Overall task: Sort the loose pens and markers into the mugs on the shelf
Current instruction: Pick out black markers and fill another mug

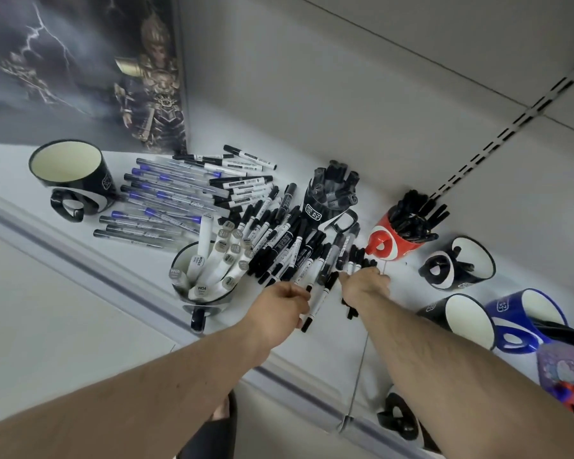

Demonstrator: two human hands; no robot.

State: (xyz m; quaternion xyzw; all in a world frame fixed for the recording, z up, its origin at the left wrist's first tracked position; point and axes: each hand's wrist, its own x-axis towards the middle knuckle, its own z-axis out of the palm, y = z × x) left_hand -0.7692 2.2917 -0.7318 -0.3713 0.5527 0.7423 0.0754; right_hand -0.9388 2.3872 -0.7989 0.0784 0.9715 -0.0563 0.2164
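Several mugs (401, 238) already held pens; a big loose pile (279, 240) remained on the shelf (140, 279). My left hand (284, 309) pinched a marker (318, 301), my right hand (367, 286) gripped several.

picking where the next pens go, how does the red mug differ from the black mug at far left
The red mug is red and packed with black pens; the black mug at far left is black with a cream inside and holds nothing. The red mug stands right of the loose pile, the black mug left. Both are upright with handles facing the camera.
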